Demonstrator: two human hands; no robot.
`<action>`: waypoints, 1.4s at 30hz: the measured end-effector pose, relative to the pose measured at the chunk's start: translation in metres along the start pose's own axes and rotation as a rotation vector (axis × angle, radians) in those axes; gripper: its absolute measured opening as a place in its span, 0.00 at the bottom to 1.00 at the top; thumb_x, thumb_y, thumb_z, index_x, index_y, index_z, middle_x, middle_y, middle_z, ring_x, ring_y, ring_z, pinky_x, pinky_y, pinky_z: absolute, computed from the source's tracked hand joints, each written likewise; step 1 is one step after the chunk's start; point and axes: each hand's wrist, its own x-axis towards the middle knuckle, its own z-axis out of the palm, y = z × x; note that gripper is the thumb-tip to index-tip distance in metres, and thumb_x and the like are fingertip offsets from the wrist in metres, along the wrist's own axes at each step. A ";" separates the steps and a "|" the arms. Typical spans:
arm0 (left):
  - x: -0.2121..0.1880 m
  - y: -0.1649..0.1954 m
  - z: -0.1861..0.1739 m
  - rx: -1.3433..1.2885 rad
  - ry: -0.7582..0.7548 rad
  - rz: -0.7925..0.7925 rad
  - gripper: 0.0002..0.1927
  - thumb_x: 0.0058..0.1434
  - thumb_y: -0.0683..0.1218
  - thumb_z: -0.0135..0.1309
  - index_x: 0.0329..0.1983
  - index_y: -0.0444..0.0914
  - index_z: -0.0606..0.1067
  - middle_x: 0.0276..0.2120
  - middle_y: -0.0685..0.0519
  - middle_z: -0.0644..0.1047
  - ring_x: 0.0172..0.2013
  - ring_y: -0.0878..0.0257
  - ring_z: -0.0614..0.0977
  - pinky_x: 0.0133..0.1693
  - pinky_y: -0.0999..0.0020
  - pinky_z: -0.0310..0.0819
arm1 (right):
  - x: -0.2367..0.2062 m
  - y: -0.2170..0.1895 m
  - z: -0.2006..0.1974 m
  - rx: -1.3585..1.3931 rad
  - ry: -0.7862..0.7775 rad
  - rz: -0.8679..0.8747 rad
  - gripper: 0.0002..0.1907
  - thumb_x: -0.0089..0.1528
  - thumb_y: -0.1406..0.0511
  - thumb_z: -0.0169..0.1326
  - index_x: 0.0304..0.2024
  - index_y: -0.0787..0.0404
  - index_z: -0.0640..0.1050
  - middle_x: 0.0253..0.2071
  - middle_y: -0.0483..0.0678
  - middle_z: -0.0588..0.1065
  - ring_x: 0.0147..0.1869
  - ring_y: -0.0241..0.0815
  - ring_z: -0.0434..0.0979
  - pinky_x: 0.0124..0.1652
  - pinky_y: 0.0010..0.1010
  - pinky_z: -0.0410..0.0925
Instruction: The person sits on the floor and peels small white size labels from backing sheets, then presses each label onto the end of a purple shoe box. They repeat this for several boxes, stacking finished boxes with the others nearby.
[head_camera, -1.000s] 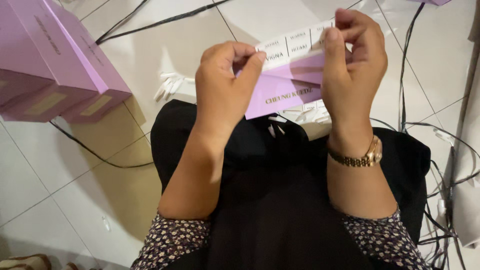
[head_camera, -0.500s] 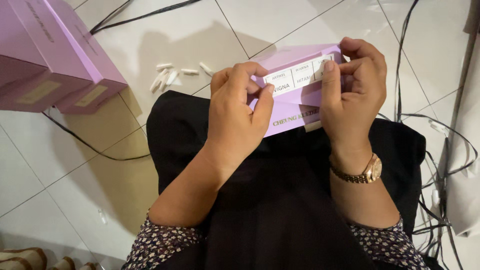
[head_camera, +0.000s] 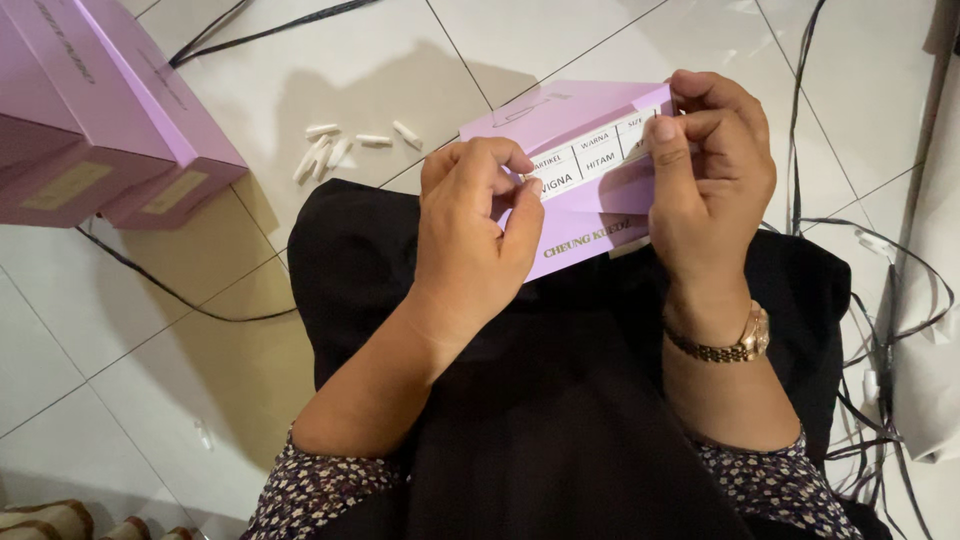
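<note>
Hands first, from the head camera, the one view I have: I am holding a lilac box (head_camera: 585, 150) up over my lap, its end panel turned toward me, and both of my hands are gripping it. My left hand (head_camera: 478, 235) is closing on the box's left end, fingers curled over the top edge and the thumb pressing up against the white label (head_camera: 590, 160) that is lying across the panel. My right hand (head_camera: 712, 180) is clamping the right end, with the forefinger and thumb pinching the label's right corner against the cardboard and the other fingers wrapping round behind. The label is a white strip ruled into small cells with dark print, and it is sitting slightly tilted, rising toward the right. A gold watch (head_camera: 735, 345) is sitting on my right wrist. Under the box my black skirt (head_camera: 560, 420) is spreading over my knees, and my flowered sleeves (head_camera: 320, 490) are showing at the bottom edge. Off to my left on the tiled floor (head_camera: 150, 330), two more lilac boxes (head_camera: 110, 120) are lying side by side, touching each other and well apart from the one I am holding. Between them and my lap, a few small white sticks (head_camera: 335, 148) are lying scattered on the tile. Black cables (head_camera: 870, 330) are trailing over the floor at my right.
</note>
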 end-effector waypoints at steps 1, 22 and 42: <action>-0.001 -0.001 0.001 -0.018 0.006 0.005 0.10 0.65 0.37 0.59 0.47 0.39 0.72 0.31 0.56 0.76 0.48 0.57 0.74 0.54 0.63 0.67 | 0.001 0.001 -0.001 0.009 0.010 0.021 0.07 0.72 0.73 0.54 0.38 0.69 0.75 0.60 0.56 0.71 0.59 0.43 0.75 0.60 0.32 0.71; 0.002 -0.017 0.016 -0.143 0.016 0.029 0.11 0.63 0.34 0.59 0.42 0.38 0.70 0.39 0.55 0.76 0.53 0.57 0.73 0.52 0.67 0.73 | 0.008 0.008 0.009 -0.253 -0.022 -0.128 0.10 0.77 0.75 0.57 0.41 0.69 0.71 0.63 0.56 0.69 0.60 0.42 0.78 0.56 0.26 0.76; 0.004 -0.004 0.024 0.050 0.061 0.022 0.11 0.59 0.36 0.60 0.40 0.39 0.70 0.34 0.56 0.75 0.49 0.56 0.74 0.55 0.59 0.65 | 0.001 0.018 0.006 -0.350 0.023 -0.203 0.12 0.76 0.76 0.60 0.40 0.68 0.71 0.59 0.54 0.69 0.67 0.48 0.79 0.61 0.31 0.75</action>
